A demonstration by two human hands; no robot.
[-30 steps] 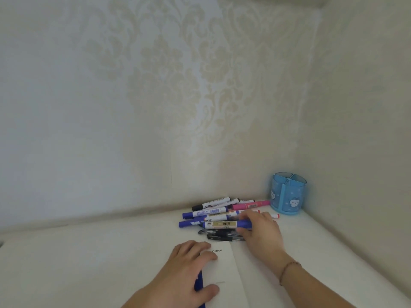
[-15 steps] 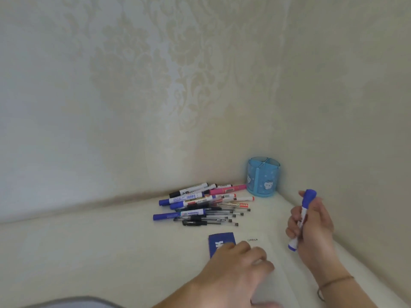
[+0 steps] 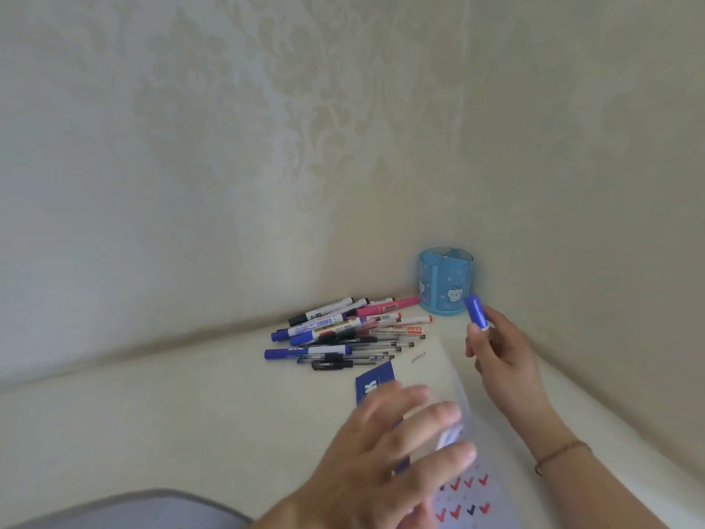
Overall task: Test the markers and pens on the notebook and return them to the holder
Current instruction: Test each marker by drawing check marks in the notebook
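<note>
My right hand (image 3: 499,357) grips a blue marker (image 3: 476,311) upright, cap on top, just in front of the blue divided holder (image 3: 445,284) in the wall corner. The holder looks empty. My left hand (image 3: 385,448), blurred, pinches a white page of the notebook (image 3: 421,370) and lifts it. Under the page shows a sheet with red and blue check marks (image 3: 463,498). The notebook's blue cover (image 3: 375,379) peeks out beyond my fingers. A pile of markers and pens (image 3: 343,334) lies on the table left of the holder.
The white table (image 3: 171,406) sits in a corner, with patterned walls behind and to the right. A grey rounded object (image 3: 133,509) shows at the bottom left edge.
My right hand picked a blue marker from the pile and raised it toward the holder. My left hand went from resting on the notebook to lifting a page, uncovering check marks.
</note>
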